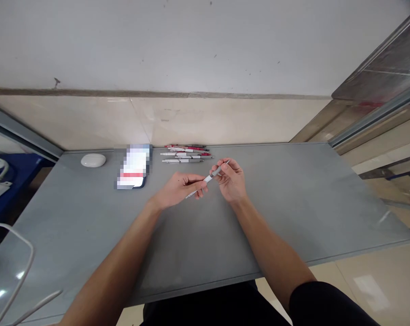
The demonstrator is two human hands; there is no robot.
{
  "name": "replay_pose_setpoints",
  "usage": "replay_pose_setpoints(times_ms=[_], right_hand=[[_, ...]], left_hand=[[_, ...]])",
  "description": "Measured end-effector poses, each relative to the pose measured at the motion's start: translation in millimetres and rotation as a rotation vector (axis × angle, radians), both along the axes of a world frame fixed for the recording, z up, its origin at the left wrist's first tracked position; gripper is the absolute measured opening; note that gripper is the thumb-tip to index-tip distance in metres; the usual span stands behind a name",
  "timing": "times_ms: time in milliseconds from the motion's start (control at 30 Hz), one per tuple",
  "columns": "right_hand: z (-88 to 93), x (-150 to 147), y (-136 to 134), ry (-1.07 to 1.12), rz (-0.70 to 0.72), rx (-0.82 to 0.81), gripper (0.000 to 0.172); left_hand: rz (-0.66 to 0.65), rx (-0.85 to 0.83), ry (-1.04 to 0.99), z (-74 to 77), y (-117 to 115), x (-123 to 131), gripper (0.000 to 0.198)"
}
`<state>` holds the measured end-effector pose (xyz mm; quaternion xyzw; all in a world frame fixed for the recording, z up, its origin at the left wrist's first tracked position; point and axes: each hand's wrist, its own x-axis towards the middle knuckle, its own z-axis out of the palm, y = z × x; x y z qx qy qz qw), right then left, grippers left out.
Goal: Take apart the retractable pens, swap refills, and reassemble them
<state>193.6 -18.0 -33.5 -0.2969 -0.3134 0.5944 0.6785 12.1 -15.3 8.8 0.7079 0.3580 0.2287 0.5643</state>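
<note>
A white and grey pen [208, 178] is held slantwise between my two hands, above the grey table. My left hand [179, 189] pinches its white lower part, whose end points down to the left. Around the grey part near the tip, the fingers of my right hand [232, 179] are closed. The tip sticks out up and to the right. Just beyond my hands, several white, red and dark pens [186, 154] lie in a loose pile near the back edge of the table.
On the grey table [293, 199], a phone [134, 167] with a blurred screen lies left of the pens. Further left sits a white rounded case [93, 160]. A white cable [30, 253] curves over the left front corner. A tiled wall [225, 120] stands behind the table.
</note>
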Motion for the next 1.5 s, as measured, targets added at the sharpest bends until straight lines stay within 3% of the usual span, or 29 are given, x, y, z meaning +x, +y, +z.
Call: replay_pose_setpoints(times_ms=[300,800,967,1267,1500], right_hand=[[0.3,-6.8,-0.5,-0.069,-0.049,-0.022,0.016],[-1.3,-5.7,-1.9,-0.003,0.092,0.030,0.008],[-1.4,-7.1,-1.9,-0.007,0.101,0.017,0.012],[0.6,-8.3,-2.5,-0.044,0.013,-0.036,0.017],[-2.1,-5.8,-1.7,-0.015,0.059,-0.026,0.020]], left_hand=[[0.201,0.120,-0.026,-23.1,-6.8,1.6,0.027],[-0.041,-0.101,-0.099,-14.7,-7.4,-5.9,0.035],[-0.023,-0.082,-0.107,-15.0,-5.8,-8.8,0.034],[0.139,0.148,-0.030,-25.5,-7.4,-5.8,0.031],[0.030,-0.004,-0.083,-16.4,-6.0,-6.4,0.030]])
